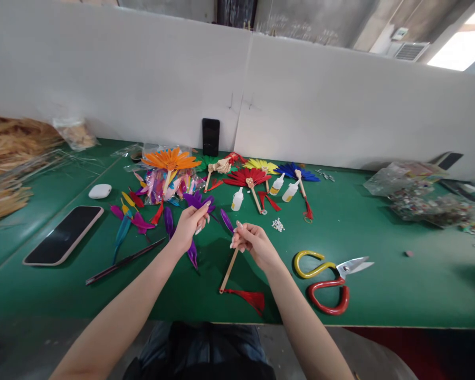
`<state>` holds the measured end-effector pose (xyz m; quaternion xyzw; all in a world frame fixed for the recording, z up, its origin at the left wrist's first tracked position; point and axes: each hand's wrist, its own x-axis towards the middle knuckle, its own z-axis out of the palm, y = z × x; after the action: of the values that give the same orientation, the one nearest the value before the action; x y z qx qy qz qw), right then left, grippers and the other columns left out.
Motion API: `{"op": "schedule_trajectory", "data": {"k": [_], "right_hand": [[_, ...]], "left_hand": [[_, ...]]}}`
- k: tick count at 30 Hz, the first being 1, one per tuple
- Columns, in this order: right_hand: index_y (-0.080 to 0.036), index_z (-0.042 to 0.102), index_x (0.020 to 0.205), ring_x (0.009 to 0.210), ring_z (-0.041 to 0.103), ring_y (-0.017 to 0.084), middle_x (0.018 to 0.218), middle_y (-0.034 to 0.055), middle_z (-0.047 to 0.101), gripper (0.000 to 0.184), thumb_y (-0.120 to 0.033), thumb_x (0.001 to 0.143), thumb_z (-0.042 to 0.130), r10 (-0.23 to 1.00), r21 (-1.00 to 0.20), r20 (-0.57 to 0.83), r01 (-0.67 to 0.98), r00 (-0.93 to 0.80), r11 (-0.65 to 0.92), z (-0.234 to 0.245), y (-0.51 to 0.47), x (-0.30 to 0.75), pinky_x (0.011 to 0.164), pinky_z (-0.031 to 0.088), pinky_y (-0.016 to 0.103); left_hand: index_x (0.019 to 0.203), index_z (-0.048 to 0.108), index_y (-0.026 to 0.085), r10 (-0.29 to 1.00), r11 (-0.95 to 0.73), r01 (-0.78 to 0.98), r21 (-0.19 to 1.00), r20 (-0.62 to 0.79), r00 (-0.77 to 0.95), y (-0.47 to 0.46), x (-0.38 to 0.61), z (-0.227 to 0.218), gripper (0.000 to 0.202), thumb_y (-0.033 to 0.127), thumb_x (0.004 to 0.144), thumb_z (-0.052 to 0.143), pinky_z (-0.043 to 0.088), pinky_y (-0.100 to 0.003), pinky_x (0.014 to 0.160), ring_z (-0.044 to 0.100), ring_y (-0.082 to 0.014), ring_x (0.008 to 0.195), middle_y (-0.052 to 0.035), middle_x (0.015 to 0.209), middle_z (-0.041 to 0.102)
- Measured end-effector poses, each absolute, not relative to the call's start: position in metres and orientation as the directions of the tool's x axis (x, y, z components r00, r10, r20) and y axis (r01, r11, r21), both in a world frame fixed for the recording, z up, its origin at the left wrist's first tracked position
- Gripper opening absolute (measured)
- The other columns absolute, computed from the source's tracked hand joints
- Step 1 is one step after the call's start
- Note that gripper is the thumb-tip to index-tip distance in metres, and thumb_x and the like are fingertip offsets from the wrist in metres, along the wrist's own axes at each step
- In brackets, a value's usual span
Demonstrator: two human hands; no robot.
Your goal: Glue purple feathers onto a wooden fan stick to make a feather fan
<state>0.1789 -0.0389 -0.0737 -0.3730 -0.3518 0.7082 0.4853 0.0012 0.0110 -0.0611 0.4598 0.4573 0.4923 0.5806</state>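
Note:
My left hand (193,222) has thumb and fingers pinched together above the purple feathers. What it holds, if anything, is too small to make out. A cluster of purple feathers (198,200) shows just behind it, and loose purple feathers lie under and beside it. In my right hand (253,243) the fingers close round the upper end of a wooden stick (229,270), which slants down toward me. From the stick's lower end a red tassel (253,301) trails to the right. One purple feather (227,220) shows by my right fingertips; whether they touch it is unclear.
Scissors (342,269) lie open at right. Behind my hands are feather fans, including a red one (249,177) and an orange one (170,157), glue bottles (237,199) and white beads (277,225). At left are a phone (63,236) and a dark rod (124,261).

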Motion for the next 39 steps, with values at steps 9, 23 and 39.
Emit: {"op": "schedule_trajectory", "data": {"k": [9,23,39], "right_hand": [[-0.016,0.053,0.061,0.046,0.061,0.009,0.052,0.0001,0.063,0.044,-0.057,0.076,0.058,0.946,-0.859,-0.192,-0.421,-0.262,-0.291,-0.0728,-0.0392,0.1788,0.039,0.039,0.015],[-0.016,0.055,0.065,0.045,0.061,0.010,0.049,-0.0027,0.059,0.036,-0.050,0.073,0.066,0.953,-0.890,-0.206,-0.362,-0.220,-0.276,-0.0754,-0.0393,0.1789,0.037,0.038,0.015],[-0.018,0.048,0.061,0.035,0.050,0.006,0.043,-0.0047,0.054,0.041,-0.054,0.074,0.063,0.958,-0.928,-0.191,-0.279,-0.213,-0.247,-0.0744,-0.0405,0.1763,0.035,0.035,0.015]], "left_hand": [[0.043,0.046,0.015,0.991,0.120,-0.171,0.978,-0.108,0.081,0.0114,0.0007,-0.0626,0.044,0.042,0.072,0.065,0.020,-0.021,0.038,0.033,-0.0044,0.033,0.0032,0.037,0.041],[0.041,0.043,0.016,0.987,0.125,-0.133,0.983,-0.110,0.115,0.0085,0.0032,-0.0594,0.047,0.044,0.074,0.062,0.019,-0.022,0.038,0.031,-0.0051,0.032,0.0045,0.033,0.034],[0.045,0.051,0.016,0.976,0.122,-0.064,0.990,-0.108,0.190,0.0057,0.0063,-0.0590,0.045,0.048,0.076,0.059,0.023,-0.022,0.039,0.030,-0.0057,0.031,0.0052,0.029,0.032]]}}
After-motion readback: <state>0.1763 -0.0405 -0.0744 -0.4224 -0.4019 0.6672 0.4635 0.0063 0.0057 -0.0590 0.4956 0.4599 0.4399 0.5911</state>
